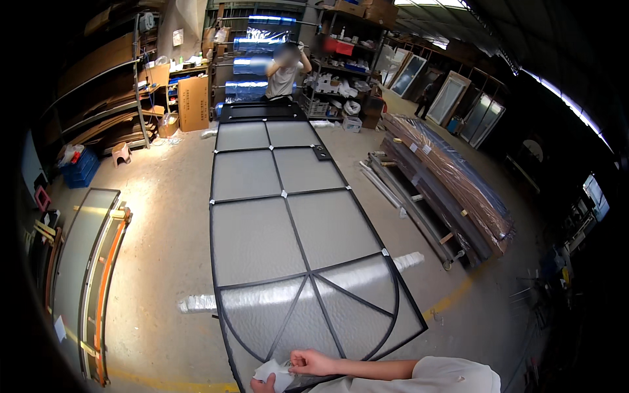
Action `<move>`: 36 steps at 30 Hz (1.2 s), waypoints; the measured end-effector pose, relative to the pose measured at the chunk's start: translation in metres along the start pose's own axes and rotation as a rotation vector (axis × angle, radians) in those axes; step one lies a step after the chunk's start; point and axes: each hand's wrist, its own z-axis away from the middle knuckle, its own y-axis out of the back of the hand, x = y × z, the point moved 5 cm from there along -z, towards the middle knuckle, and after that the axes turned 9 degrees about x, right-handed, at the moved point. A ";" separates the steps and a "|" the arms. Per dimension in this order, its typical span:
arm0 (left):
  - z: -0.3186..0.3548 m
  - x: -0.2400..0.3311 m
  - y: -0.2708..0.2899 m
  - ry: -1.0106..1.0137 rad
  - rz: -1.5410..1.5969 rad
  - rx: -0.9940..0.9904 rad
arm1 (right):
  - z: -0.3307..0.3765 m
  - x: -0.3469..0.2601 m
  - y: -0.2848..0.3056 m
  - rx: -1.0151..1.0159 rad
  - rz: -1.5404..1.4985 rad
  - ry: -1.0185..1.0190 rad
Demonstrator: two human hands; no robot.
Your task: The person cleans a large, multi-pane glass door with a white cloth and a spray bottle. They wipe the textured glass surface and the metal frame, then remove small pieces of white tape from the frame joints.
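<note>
At the near end of a long black-framed door panel (303,239) with pale textured glass, my left hand (263,385) is closed on a thin white sheet (280,375), its kind too small to tell. My right hand (312,362) reaches in from the right, its fingers pinched together at the sheet's right edge. Whatever lies between those fingertips is too small to make out. Black bars divide the panel into panes, with a curved arch at the near end. Small white pieces (284,194) sit at several bar joints and along the frame. A black lock plate (321,152) is on the right side.
A plastic-wrapped support (196,303) runs crosswise beneath the panel. Wrapped frames (445,183) are stacked at right; more panels (85,262) lean at left. Beyond the far end a person (283,77) stands with raised arms, before blue film rolls (252,65) and shelves (341,65).
</note>
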 end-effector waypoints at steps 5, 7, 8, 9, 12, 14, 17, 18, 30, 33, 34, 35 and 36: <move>0.013 0.049 -0.070 -0.155 0.083 -0.059 | 0.032 -0.009 0.047 0.036 0.026 0.074; 0.023 0.059 -0.103 -0.129 0.123 -0.123 | 0.050 -0.005 0.081 0.105 0.041 0.109; 0.029 0.063 -0.122 -0.113 0.145 -0.156 | 0.061 -0.002 0.099 0.138 0.052 0.123; 0.035 0.067 -0.143 -0.095 0.170 -0.185 | 0.070 0.015 0.117 0.132 0.100 0.109; 0.069 0.073 -0.225 0.025 0.075 -0.228 | 0.091 0.059 0.154 0.131 0.216 0.073; 0.094 0.067 -0.262 -0.138 0.188 -0.268 | 0.118 0.065 0.175 0.165 0.237 0.077; 0.117 0.084 -0.297 -0.193 0.061 -0.309 | 0.160 0.078 0.237 0.273 0.315 0.059; 0.130 0.091 -0.308 -0.120 0.084 -0.339 | 0.169 0.080 0.250 0.266 0.306 0.048; 0.132 0.093 -0.431 -0.067 0.067 -0.427 | 0.242 0.110 0.365 0.514 0.203 -0.101; 0.120 0.115 -0.436 -0.160 0.017 -0.459 | 0.253 0.098 0.378 0.647 0.175 -0.092; 0.121 0.122 -0.447 -0.189 -0.019 -0.481 | 0.261 0.098 0.388 0.708 0.186 -0.085; 0.115 0.133 -0.456 -0.174 -0.002 -0.507 | 0.268 0.098 0.398 0.763 0.199 -0.077; 0.101 0.116 -0.462 -0.119 -0.010 -0.486 | 0.272 0.104 0.406 0.748 0.231 -0.139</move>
